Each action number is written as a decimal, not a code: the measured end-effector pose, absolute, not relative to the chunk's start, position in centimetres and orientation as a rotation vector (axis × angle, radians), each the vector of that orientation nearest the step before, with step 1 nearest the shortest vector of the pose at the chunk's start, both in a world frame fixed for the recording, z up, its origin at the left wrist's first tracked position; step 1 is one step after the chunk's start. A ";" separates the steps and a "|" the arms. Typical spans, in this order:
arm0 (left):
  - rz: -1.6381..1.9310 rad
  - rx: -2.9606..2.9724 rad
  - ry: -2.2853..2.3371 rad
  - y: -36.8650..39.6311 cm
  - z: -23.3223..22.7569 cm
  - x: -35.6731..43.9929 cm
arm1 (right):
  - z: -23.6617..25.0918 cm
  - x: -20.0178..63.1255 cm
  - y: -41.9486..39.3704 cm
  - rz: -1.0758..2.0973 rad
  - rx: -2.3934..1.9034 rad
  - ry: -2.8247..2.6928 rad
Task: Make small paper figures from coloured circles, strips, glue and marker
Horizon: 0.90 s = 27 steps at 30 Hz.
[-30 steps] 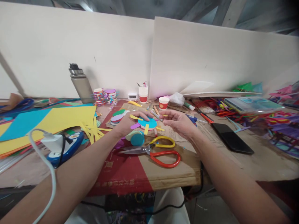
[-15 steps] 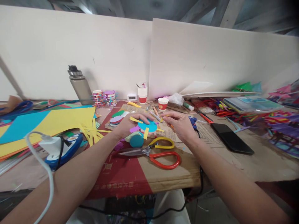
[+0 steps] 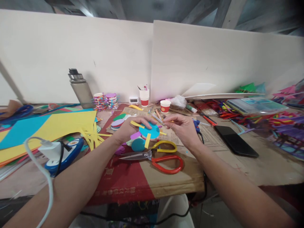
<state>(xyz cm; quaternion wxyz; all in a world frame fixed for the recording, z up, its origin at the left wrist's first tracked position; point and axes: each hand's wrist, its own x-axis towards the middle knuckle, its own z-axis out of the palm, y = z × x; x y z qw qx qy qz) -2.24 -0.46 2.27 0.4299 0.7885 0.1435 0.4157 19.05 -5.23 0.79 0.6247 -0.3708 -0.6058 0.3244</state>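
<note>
My left hand (image 3: 136, 126) is closed on a blue paper disc (image 3: 151, 131), its fingers resting on the top. Yellow paper strips (image 3: 147, 141) and a purple tab stick out around the disc's edge. My right hand (image 3: 179, 126) is in a pinch just to the right of the disc. Its fingertips meet near a thin pale stick (image 3: 157, 119); what they hold is too small to make out. Loose paper circles (image 3: 138, 144) lie below the left hand. Large scissors (image 3: 152, 154) with one yellow and one red handle lie partly open in front of both hands.
Yellow and blue paper sheets (image 3: 68, 128) and a power strip (image 3: 67, 155) lie left. A grey bottle (image 3: 81, 91), paper cups (image 3: 165, 106) and a small white clock (image 3: 133, 100) stand behind. To the right are a black phone (image 3: 235, 141) and a clear plastic case (image 3: 256, 106).
My right hand has shifted slightly left, and its fingertips now cover the yellow end seen by the pale stick before. My left hand and the disc have barely moved.
</note>
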 end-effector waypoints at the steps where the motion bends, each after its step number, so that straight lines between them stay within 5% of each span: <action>1: 1.048 1.958 0.360 -0.5 2.2 -2.2 | 0.8 19.0 -5.3 0.729 -0.830 -1.405; 27: 1.026 1.686 0.415 0.0 1.0 -2.2 | 0.6 17.6 -6.3 0.666 -0.809 -1.423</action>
